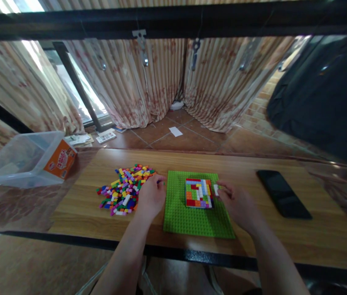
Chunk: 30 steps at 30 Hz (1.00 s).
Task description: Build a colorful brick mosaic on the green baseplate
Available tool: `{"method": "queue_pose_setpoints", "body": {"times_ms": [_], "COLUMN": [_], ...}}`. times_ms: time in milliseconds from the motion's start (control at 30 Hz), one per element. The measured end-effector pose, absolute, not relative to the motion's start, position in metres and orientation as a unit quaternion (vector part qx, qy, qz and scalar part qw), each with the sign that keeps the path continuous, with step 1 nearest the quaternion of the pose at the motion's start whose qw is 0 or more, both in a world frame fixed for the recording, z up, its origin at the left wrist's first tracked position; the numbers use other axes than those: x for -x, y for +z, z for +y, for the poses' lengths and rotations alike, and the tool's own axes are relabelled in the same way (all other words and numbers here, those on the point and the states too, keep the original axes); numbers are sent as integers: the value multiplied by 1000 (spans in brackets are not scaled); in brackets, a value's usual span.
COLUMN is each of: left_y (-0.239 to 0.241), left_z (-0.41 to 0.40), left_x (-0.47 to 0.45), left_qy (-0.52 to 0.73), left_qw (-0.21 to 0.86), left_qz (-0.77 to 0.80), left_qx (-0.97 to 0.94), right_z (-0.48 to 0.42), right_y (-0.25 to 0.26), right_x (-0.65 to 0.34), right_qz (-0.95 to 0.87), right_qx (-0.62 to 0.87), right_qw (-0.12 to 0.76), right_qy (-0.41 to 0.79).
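A green studded baseplate (173, 221) lies on the wooden table. On it sits a small rectangular build of toy bricks (193, 202) in red, orange, white, light blue and purple, with green showing through gaps inside its walls. My right hand (236, 200) is at the build's right side, pinching a white brick (216, 189) between thumb and fingertips. My left hand (151, 194) is between the baseplate and a loose pile of coloured bricks (126, 186), covering the pile's right edge. Its fingers are curled together, and whatever they hold is too small to make out.
A black phone (283, 194) lies at the table's right. Beyond the left end stands a clear plastic bin (22, 157) with an orange label. A dark metal bar (173, 20) crosses above the table, with metal hooks hanging from it. Curtains (158, 82) hang behind.
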<state>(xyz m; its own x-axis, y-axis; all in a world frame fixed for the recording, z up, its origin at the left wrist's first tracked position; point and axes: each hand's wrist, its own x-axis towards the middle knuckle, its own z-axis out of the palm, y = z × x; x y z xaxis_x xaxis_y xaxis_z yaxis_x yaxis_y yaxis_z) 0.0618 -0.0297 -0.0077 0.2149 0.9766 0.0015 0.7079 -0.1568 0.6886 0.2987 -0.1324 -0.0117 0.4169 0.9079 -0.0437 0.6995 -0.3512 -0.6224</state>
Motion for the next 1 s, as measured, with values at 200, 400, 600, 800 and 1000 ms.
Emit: {"method": "queue_pose_setpoints", "body": {"times_ms": [200,400,600,800,1000], "left_y": [-5,-8,0,5,5], "left_z": [-30,-30,-33,-35,-35], "left_x": [-61,-59,-61,-61,-60], "left_qy": [173,191,200,204,212], "left_qw": [252,261,277,285,284], "left_qz": [600,592,596,593,586], "left_qx": [-739,-739,-727,-725,-729], "right_z": [-130,-129,-129,-129,-126], "right_y": [5,6,3,1,-6], "right_x": [-278,-271,-267,-268,-277], "right_qz": [-533,-534,-533,-522,-494], "right_qx": [821,831,840,844,833], "right_qw": [165,130,93,116,230], "right_qy": [120,83,45,40,97]}}
